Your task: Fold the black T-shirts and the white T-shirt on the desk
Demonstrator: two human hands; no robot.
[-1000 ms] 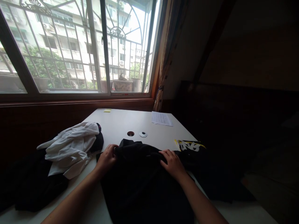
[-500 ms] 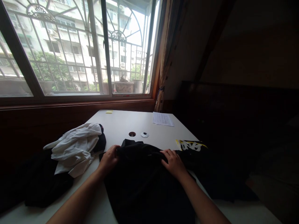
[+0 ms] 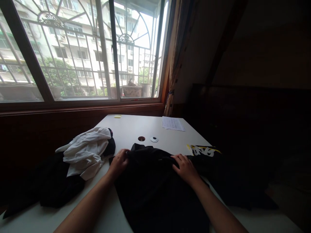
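A black garment (image 3: pixel 160 194) lies spread on the white table in front of me, its near end running out of the bottom of the view. At its far left corner, my left hand (image 3: pixel 119 163) is closed on the cloth. My right hand (image 3: pixel 186 166) grips the far right edge, fingers over the fabric and thumb a little apart from them. Dark folds hide the exact kind of garment and part of my fingertips.
A heap of clothes, a white garment (image 3: pixel 85 152) over black ones (image 3: pixel 58 181), lies at the left. Dark clothing with a white and yellow print (image 3: pixel 202 150) is at the right. Farther back on the table (image 3: pixel 136 124) are paper sheets (image 3: pixel 173 123), a cable hole (image 3: pixel 141 138) and its round cover (image 3: pixel 154 139).
The whole view has shifted slightly, so things appear a little farther right. Both hands keep their hold on the black garment, which looks nearly unchanged.
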